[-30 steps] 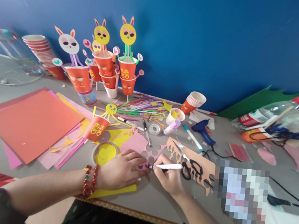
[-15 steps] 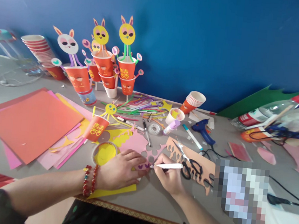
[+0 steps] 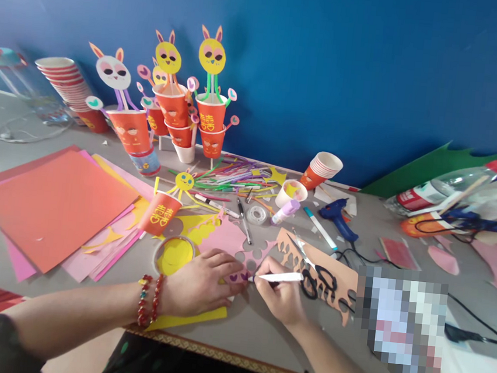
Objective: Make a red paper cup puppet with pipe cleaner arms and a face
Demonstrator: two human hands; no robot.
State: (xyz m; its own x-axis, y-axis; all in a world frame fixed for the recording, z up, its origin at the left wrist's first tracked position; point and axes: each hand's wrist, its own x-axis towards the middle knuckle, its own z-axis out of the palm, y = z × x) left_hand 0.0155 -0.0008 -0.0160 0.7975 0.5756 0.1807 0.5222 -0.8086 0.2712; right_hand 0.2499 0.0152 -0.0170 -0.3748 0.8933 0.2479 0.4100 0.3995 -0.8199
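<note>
My right hand grips a white marker in a writing hold, its tip on a small pink paper piece with purple heart-like marks. My left hand lies flat with fingers stretched out, pressing the paper down beside the tip. Under its wrist pokes out a yellow sheet. Just behind my left hand sits a roll of tape with yellow paper showing inside the ring. Pink paper with round holes lies behind the marker tip. Black-handled scissors rest on an orange cut-out sheet to the right.
Bunny figures in red paper cups stand at the back left, beside a cup stack. Coloured sheets spread on the left. A red cup, glue stick, blue glue gun and plastic bottle stand or lie around.
The marker has shifted very slightly at the pink paper. Both hands stay in nearly the same place.
</note>
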